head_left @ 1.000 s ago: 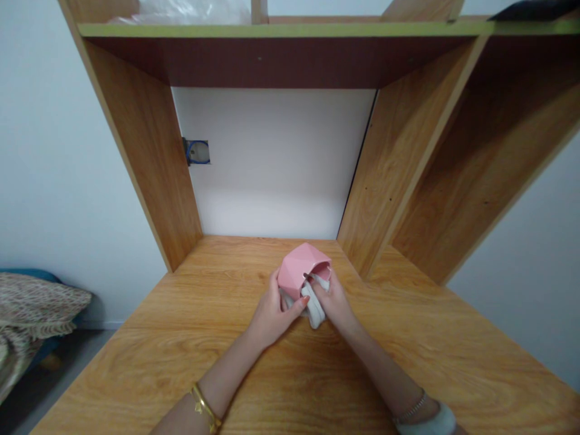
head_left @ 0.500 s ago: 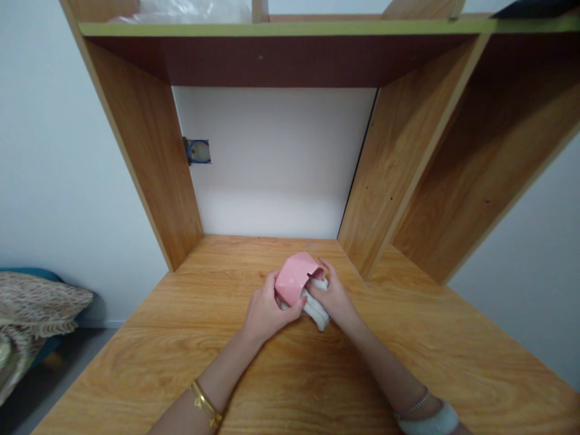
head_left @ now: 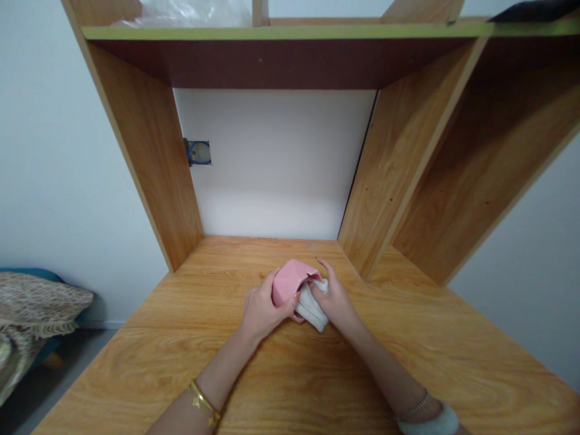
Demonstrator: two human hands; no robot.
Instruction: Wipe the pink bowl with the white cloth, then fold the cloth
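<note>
A glossy pink, faceted container (head_left: 290, 283), tilted on its side with its notched opening toward the right, is gripped by my left hand (head_left: 264, 309). Its thumb lies along the near rim. My right hand (head_left: 336, 302) pinches a white cloth (head_left: 312, 309) that is partly inside the container's mouth and partly hangs out below. The right thumb presses on the cloth, and the index finger stretches up near the rim. Some of the right fingers are hidden behind the cloth and container. Both hands are above the wooden desk.
The wooden desktop (head_left: 190, 362) runs under both arms. Behind it stand a wooden side panel (head_left: 140, 151), an upright divider (head_left: 408, 163) and an overhead shelf (head_left: 290, 31) with clear plastic (head_left: 190, 13) on it. An open wall box (head_left: 199, 152) shows blue wire. Patterned fabric (head_left: 36, 308) lies at left.
The pink container has turned and shifted slightly left and down in my left hand. More of the white cloth shows at its opening. My right hand keeps its hold on the cloth.
</note>
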